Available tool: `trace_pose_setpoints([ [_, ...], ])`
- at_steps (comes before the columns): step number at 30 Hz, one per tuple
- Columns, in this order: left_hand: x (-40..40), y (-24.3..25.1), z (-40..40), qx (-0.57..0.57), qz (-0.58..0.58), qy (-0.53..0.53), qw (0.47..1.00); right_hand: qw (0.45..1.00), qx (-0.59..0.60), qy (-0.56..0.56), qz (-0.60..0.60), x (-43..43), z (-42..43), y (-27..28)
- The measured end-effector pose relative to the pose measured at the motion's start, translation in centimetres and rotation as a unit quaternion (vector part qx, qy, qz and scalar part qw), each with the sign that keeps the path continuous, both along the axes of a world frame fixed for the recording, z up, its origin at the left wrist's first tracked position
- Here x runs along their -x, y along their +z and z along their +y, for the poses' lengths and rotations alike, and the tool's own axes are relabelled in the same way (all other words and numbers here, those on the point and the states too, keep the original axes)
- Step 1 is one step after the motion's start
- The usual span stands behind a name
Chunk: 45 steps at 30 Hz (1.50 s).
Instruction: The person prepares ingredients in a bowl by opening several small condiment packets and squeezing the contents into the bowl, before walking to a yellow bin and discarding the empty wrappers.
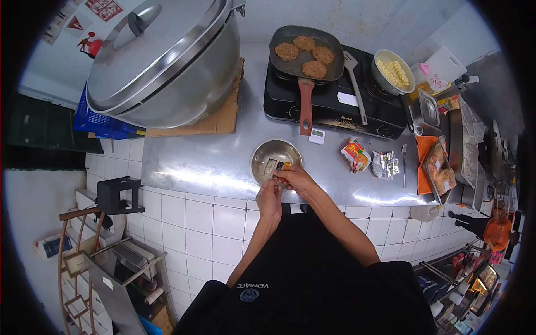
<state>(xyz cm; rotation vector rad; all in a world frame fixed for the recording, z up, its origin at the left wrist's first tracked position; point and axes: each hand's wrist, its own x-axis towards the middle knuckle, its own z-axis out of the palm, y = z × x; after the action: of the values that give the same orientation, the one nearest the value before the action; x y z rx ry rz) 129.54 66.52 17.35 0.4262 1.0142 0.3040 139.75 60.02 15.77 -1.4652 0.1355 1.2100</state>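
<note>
Over a round stainless steel bowl (289,150) near the table's front edge, my two hands meet. My left hand (269,200) pinches the lower end of a small strip of seasoning sachets (279,166). From the right, my right hand (298,180) grips the same strip, its fingers covering much of it. Clear, black and yellow-orange parts of the sachets show above the fingers. Whether any sachet is torn cannot be made out. The hands hide the bowl's front rim.
Several browned patties lie in a square frying pan (289,67) on a black gas stove (276,98). A slotted spatula (356,79) and a pot of noodles (377,81) are alongside. A timer (317,136), noodle wrapper (356,155), foil sachets (385,164) and fork (404,163) lie right. A huge pot (184,79) stands left.
</note>
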Motion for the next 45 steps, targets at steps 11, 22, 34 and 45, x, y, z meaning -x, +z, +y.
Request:
trace_pose_setpoints([
  [11,-0.3,-1.9,-2.1,-0.07,0.007,0.002,0.997,0.989,0.063,-0.011,-0.132,0.4,0.0,-0.9],
  [22,0.4,-3.0,-2.3,-0.131,-0.006,-0.026,0.991,0.959,0.132,0.07,-0.24,0.2,1.0,-2.8],
  [34,1.0,-2.5,-0.9,-0.151,0.012,-0.039,0.988,0.91,0.226,0.12,-0.327,0.8,3.5,-1.0],
  [45,4.6,-0.2,1.9,-0.037,-0.018,-0.153,0.987,0.893,0.121,0.137,-0.411,2.8,2.6,0.7],
])
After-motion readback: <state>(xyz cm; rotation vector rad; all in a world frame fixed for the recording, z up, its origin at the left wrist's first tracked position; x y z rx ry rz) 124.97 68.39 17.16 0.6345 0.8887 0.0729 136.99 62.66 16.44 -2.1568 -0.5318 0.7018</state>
